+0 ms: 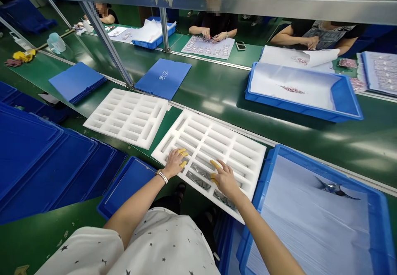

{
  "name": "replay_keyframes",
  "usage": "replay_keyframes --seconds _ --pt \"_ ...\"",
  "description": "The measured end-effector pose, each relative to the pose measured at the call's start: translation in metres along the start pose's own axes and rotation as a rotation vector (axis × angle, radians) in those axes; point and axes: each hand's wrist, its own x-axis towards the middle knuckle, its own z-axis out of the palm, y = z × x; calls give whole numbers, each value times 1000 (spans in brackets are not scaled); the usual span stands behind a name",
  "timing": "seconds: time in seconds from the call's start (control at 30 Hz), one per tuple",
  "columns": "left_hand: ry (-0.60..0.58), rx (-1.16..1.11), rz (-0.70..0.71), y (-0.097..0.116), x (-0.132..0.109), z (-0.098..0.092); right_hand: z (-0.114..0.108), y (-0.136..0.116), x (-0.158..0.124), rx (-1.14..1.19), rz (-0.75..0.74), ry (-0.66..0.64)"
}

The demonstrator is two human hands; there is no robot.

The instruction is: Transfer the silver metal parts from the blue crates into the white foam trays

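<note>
A white foam tray (259,159) with rows of slots lies in front of me. Its near slots hold several dark, curved, glossy pieces like spectacle lenses, among them a front dark lens piece (198,180) and another dark lens piece (223,198) partly under my right arm. My left hand (175,162), with yellow finger cots and a bracelet at the wrist, rests over the tray's left near slots, fingers apart. My right hand (226,179), also in yellow finger cots, hovers over the middle near slots with fingers spread, beside the lens pieces. Neither hand shows anything held.
At right, a blue bin (383,225) lined with white sheets holds a pair of glasses (334,189). A second foam tray (139,95) lies left. Beyond are blue folders (164,76), another blue bin (347,97), a metal frame (198,3) and co-workers seated opposite.
</note>
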Motion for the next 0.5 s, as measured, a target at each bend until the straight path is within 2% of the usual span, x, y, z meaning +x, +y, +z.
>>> replay_keyframes --seconds 0.23,0.4,0.5 --pt "-1 54 9 -1 1 0 -8 -24 21 -98 48 -174" --pt "22 99 41 -1 2 0 -6 -42 27 -153 169 -168" --pt "50 118 89 -5 1 2 -11 -47 21 -112 118 -193"
